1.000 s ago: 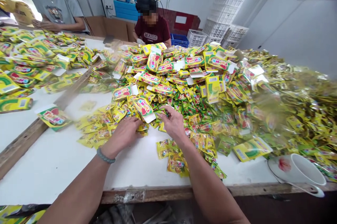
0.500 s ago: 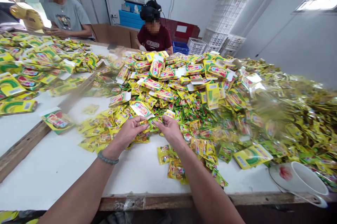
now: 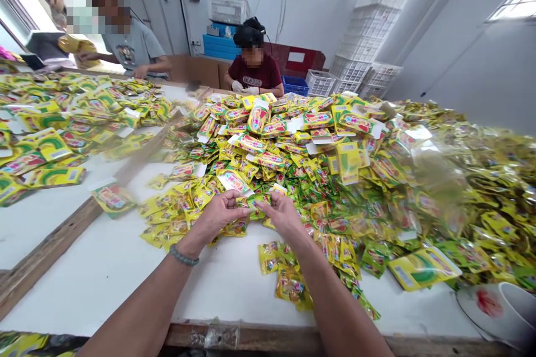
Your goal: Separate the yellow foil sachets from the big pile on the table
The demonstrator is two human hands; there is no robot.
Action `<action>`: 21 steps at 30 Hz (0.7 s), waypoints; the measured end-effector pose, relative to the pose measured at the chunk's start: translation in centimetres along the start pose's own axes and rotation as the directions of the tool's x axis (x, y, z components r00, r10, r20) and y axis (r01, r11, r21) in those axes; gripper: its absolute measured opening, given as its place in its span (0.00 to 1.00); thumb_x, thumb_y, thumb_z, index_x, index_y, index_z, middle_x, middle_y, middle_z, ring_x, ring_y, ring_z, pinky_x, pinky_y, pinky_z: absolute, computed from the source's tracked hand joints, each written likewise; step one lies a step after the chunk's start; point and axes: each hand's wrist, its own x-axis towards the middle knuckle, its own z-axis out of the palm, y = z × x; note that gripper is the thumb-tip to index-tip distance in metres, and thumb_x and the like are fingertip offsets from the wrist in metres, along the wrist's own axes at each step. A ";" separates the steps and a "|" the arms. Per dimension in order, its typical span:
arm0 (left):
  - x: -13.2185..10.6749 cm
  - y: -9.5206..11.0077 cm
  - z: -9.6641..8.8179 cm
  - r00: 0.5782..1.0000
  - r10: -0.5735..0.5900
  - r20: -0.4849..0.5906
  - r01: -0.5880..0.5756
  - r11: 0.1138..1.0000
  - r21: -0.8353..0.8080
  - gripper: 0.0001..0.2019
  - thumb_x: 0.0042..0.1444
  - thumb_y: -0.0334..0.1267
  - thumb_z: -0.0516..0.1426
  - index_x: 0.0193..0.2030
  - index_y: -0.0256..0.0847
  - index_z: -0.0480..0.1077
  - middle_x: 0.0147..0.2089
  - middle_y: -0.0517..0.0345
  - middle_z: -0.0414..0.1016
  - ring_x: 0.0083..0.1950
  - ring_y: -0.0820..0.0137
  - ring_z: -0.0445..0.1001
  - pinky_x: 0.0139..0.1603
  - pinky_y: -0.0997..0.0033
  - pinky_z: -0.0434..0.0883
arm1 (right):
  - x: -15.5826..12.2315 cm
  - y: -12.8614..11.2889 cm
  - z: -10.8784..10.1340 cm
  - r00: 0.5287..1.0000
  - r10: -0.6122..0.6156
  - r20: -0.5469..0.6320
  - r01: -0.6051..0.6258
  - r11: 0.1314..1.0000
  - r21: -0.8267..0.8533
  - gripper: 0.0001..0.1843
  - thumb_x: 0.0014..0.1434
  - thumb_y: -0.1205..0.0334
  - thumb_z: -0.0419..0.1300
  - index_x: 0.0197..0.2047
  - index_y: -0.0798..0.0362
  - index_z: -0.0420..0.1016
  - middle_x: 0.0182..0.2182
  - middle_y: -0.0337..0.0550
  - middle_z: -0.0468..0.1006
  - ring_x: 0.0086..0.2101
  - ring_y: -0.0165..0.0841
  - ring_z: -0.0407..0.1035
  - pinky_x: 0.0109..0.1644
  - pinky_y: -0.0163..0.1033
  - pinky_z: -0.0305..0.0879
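Observation:
My left hand (image 3: pixel 220 215) and my right hand (image 3: pixel 282 215) meet over the near edge of a big heap of small yellow and green sachets (image 3: pixel 335 178). Both hands are closed, pinching a few small sachets (image 3: pixel 256 201) between them. A beaded bracelet (image 3: pixel 183 257) is on my left wrist. Loose sachets (image 3: pixel 288 284) lie on the white table (image 3: pixel 104 273) just under my right forearm. Flat printed cartons (image 3: pixel 234 180) lie on the heap beyond my fingers.
A wooden strip (image 3: pixel 62 237) divides this table from the left one, which carries more cartons (image 3: pixel 50 144). A white cup (image 3: pixel 500 304) lies at the near right edge. Two people (image 3: pixel 253 69) work at the far side. White crates (image 3: pixel 368 27) are stacked by the wall.
My hands have come together from resting apart on the pile and now hold sachets between them. The view has tilted up and shifted a little.

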 end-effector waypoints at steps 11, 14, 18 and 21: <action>2.8 -0.2 -1.1 0.814 0.239 -0.530 0.281 0.636 0.719 0.45 0.54 0.58 0.55 0.70 0.32 0.44 0.60 0.27 0.65 0.59 0.41 0.68 0.52 0.48 0.67 | 0.3 -0.5 -1.3 0.989 -0.077 -0.123 0.051 0.977 -0.205 0.16 0.55 0.47 0.56 0.30 0.52 0.66 0.21 0.33 0.59 0.25 0.30 0.53 0.29 0.36 0.50; 2.8 0.4 -2.3 0.816 0.460 -0.349 0.153 0.411 0.899 0.34 0.59 0.48 0.54 0.69 0.36 0.52 0.63 0.31 0.58 0.63 0.44 0.62 0.58 0.48 0.64 | 0.3 -0.5 -1.3 0.987 -0.063 -0.147 0.025 0.969 -0.244 0.17 0.54 0.47 0.56 0.26 0.51 0.60 0.19 0.33 0.57 0.23 0.29 0.51 0.28 0.36 0.48; 4.2 2.7 -4.1 0.901 0.398 0.172 -0.175 -0.028 0.984 0.37 0.49 0.38 0.65 0.66 0.45 0.59 0.68 0.41 0.55 0.70 0.43 0.47 0.66 0.44 0.53 | 0.3 -0.6 -1.5 0.976 -0.055 -0.209 -0.010 0.955 -0.298 0.18 0.52 0.47 0.56 0.24 0.50 0.55 0.18 0.32 0.55 0.22 0.29 0.49 0.27 0.36 0.45; 5.3 3.6 -4.3 0.924 0.180 0.336 -0.324 -0.093 0.941 0.33 0.44 0.36 0.68 0.60 0.44 0.67 0.57 0.43 0.68 0.63 0.45 0.58 0.60 0.48 0.60 | 0.4 -0.6 -1.8 0.966 -0.061 -0.251 -0.014 0.958 -0.288 0.17 0.53 0.47 0.55 0.24 0.50 0.56 0.19 0.34 0.58 0.23 0.30 0.52 0.28 0.36 0.47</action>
